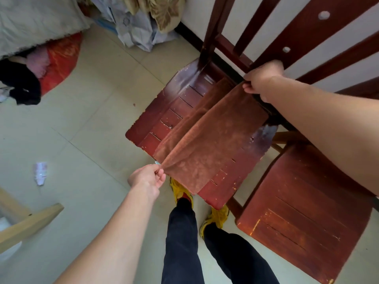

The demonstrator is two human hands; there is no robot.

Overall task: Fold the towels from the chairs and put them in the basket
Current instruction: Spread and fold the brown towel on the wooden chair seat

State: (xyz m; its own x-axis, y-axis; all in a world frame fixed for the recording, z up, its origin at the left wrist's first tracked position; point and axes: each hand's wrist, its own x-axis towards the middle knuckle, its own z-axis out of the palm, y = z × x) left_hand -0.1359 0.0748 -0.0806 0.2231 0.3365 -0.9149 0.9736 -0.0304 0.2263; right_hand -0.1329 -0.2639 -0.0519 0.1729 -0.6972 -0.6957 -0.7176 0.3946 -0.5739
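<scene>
The left hand (pixel 146 177) pinches the near corner of the rust-brown towel (pixel 209 138) between thumb and curled fingers, and the cloth bunches into creases at the grip. The right hand (pixel 262 78) grasps the far corner, fingers curled over the edge. The towel is drawn out between the two hands above the red wooden chair seat (pixel 164 117), with a long ridge running from one hand to the other. Whether it rests on the slats cannot be told. Its near edge hangs past the seat's front edge.

Just behind the right hand stand the slats of the chair back (pixel 252 27), so close that the knuckles are against or nearly against the lowest rail. Under the right forearm a second chair (pixel 303 212) of the same wood stands just beside the first.

Directly below the left hand are the person's yellow shoes (pixel 180 191), toes tucked under the seat's front edge. To the left of that hand the tiled floor (pixel 92 130) lies open, with a crumpled wrapper (pixel 40 173) on it and a pale wooden frame (pixel 30 222) further off at the picture's edge. Well beyond, a red bag (pixel 61 60) and a black cloth (pixel 22 83) lie under a grey bed cover (pixel 37 19), and a heap of pale bags (pixel 139 23) leans at the wall.
</scene>
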